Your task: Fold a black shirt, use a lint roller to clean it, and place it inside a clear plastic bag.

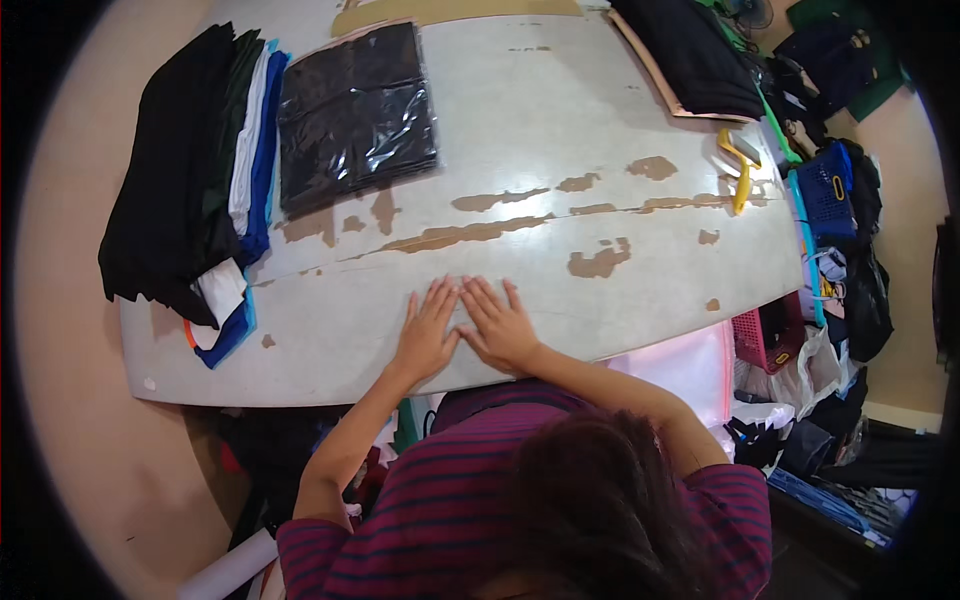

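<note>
My left hand [428,330] lies flat, palm down, on the worn white tabletop [525,157] near its front edge. Beside it rests my right hand [498,324], also palm down with nothing in it; the thumbs and fingertips of both hands come close together. Beyond the hands, to the left, dark folded fabric in clear plastic wrapping [358,116] lies on the table. Left of that is a tall stack of folded garments [176,165], black on top, with green, white and blue ones. A yellow-handled tool [741,169] lies near the right edge.
Another pile of dark folded cloth [686,60] sits at the far right. A brown cardboard strip [457,13] lies at the far edge. Right of the table are a blue basket [825,191], a pink basket [769,330] and bags. The tabletop's surface is peeling in patches.
</note>
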`<state>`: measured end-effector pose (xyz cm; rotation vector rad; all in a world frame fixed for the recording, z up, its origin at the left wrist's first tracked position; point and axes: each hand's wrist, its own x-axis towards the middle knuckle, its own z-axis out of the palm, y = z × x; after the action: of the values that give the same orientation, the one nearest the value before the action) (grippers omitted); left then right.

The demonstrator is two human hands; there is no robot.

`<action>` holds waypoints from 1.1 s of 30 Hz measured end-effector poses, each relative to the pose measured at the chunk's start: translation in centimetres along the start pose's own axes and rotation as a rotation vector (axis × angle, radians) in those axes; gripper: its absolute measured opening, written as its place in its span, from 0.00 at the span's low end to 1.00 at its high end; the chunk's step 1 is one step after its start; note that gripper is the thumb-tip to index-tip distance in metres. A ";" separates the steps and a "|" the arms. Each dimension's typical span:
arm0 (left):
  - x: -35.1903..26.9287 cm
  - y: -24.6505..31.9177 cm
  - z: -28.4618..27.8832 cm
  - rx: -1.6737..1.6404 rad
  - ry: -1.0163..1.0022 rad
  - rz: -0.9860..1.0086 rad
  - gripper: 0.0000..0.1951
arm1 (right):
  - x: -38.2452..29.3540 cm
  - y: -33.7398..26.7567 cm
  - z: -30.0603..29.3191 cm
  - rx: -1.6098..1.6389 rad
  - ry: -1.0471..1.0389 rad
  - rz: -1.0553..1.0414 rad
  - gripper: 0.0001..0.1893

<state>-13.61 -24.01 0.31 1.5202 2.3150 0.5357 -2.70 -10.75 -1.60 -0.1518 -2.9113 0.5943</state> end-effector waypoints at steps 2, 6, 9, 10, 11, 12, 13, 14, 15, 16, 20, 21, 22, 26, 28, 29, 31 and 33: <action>0.4 0.5 -0.3 -0.006 -0.053 -0.021 0.31 | -0.1 0.3 -0.5 0.033 0.011 0.006 0.28; 0.7 1.9 -0.9 -0.035 -0.081 -0.160 0.31 | -0.5 2.3 -1.4 0.255 -0.013 -0.081 0.26; 2.3 3.1 -0.7 -0.123 0.041 -0.241 0.25 | -2.2 6.4 -4.4 0.143 -0.098 -0.135 0.23; 3.2 3.6 -0.6 -0.124 0.077 -0.252 0.23 | -2.8 8.1 -5.7 0.149 -0.102 -0.146 0.22; 4.3 4.0 -0.6 -0.136 0.136 -0.180 0.21 | -3.2 10.0 -7.1 0.142 -0.086 -0.144 0.21; 5.9 5.1 -0.4 -0.146 0.145 -0.174 0.21 | -4.1 12.4 -8.3 0.136 -0.086 -0.101 0.20; 7.3 6.0 -0.3 -0.131 0.145 -0.132 0.20 | -4.6 14.6 -9.7 0.133 -0.084 -0.063 0.19; 8.9 7.0 -0.2 -0.116 0.145 -0.088 0.20 | -5.1 16.8 -11.3 0.087 -0.097 -0.016 0.18; 10.4 8.0 -0.4 -0.201 0.132 -0.094 0.19 | -5.0 18.3 -13.4 0.097 -0.143 0.095 0.18; 11.9 8.4 0.0 -0.244 0.114 -0.069 0.18 | -5.6 20.7 -14.1 0.074 -0.044 0.093 0.17; 18.7 9.7 1.0 -0.485 0.004 -0.015 0.17 | -5.9 28.2 -18.1 0.007 0.092 0.207 0.17; 20.7 9.4 1.3 -0.501 0.004 0.000 0.16 | -5.5 29.6 -19.1 0.002 0.132 0.218 0.16; 22.5 10.0 0.9 -0.472 0.019 0.034 0.15 | -5.5 31.2 -20.0 -0.004 0.172 0.237 0.16; 30.1 13.1 -1.0 -0.576 -0.063 -0.082 0.15 | -4.3 37.7 -23.6 -0.058 0.362 0.238 0.15; 34.2 13.5 -1.1 -0.396 0.050 0.109 0.14 | -3.0 41.0 -25.3 -0.073 0.489 0.220 0.15; 36.2 13.9 -1.4 -0.396 0.061 0.153 0.14 | -2.2 42.7 -25.9 -0.087 0.556 0.229 0.15; 40.3 15.0 -1.7 -0.372 0.117 0.186 0.13 | -0.3 45.1 -27.9 -0.108 0.671 0.190 0.14; 44.5 16.9 -1.8 -0.414 0.144 0.172 0.12 | 1.1 48.0 -29.4 -0.150 0.790 0.174 0.14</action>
<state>-17.92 22.87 7.26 1.5178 2.0096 1.1241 4.78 44.52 6.22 -0.5276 -2.1756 0.2466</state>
